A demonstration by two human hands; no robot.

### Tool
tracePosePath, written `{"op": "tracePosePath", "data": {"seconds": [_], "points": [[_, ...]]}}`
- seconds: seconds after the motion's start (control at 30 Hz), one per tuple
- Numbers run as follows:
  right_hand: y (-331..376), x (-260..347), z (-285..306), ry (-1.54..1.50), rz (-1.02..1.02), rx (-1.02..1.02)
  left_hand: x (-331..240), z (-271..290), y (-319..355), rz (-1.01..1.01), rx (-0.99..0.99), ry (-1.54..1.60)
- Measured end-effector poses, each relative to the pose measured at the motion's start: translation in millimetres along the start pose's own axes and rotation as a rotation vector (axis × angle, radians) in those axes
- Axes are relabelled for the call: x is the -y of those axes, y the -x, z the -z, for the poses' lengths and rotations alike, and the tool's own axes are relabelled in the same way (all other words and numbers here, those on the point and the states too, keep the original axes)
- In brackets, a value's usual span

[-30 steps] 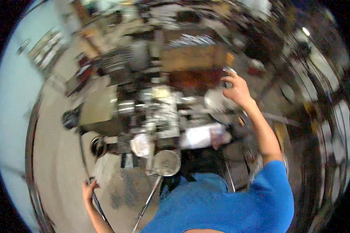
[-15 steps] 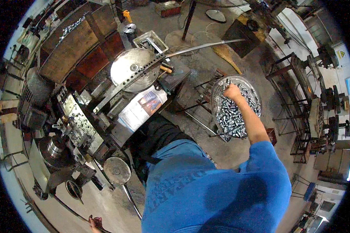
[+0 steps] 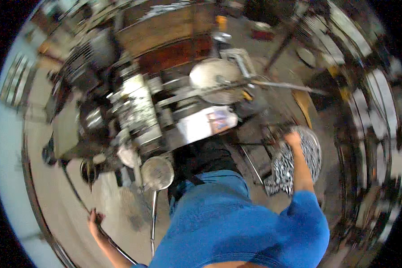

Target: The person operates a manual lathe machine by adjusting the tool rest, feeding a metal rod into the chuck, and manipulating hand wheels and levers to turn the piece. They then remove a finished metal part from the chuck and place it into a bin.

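At the lower left my left hand (image 3: 94, 218) is closed around a long dark lever (image 3: 75, 186) that runs down from the machine. My right hand (image 3: 293, 138) is at the upper left part of a round perforated metal basin (image 3: 311, 139) on the right. Small shiny metal parts (image 3: 282, 166) lie heaped in that basin. The fingers of this hand look closed, but blur hides what they hold, if anything.
The machine bed (image 3: 140, 111) stands ahead to the left, littered with shiny bits. A printed white bag (image 3: 198, 127) lies before a large metal disc (image 3: 214, 73). Near my legs is a round plate (image 3: 157, 173). Behind stands a rusty bin (image 3: 165, 42).
The whole view has swung, so the machine, basin and both hands sit further right or lower, with blur. More of my left forearm shows. My right hand stays at the basin.
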State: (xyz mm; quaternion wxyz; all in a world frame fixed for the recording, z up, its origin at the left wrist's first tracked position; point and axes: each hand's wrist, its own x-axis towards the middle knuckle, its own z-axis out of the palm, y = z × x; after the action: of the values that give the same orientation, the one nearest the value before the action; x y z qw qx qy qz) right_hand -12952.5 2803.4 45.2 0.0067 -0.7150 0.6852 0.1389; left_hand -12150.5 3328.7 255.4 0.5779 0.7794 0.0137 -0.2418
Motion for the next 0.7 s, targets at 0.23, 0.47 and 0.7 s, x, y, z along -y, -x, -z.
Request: {"op": "tracePosePath", "data": {"seconds": [0.23, 0.47, 0.7], "points": [[56.3, 148.3, 195.9, -0.923, 0.422, -0.395, 2.1, 23.1, 5.3, -0.048, -0.004, -0.113], [131.6, 417.3, 404.0, -0.988, 1.369, -0.121, -7.5, 16.4, 18.6, -0.23, -0.097, -0.424], [152.2, 618.4, 426.4, -0.121, 1.627, -0.37, -1.1, 27.5, 66.3, -0.286, -0.249, -0.917]]}}
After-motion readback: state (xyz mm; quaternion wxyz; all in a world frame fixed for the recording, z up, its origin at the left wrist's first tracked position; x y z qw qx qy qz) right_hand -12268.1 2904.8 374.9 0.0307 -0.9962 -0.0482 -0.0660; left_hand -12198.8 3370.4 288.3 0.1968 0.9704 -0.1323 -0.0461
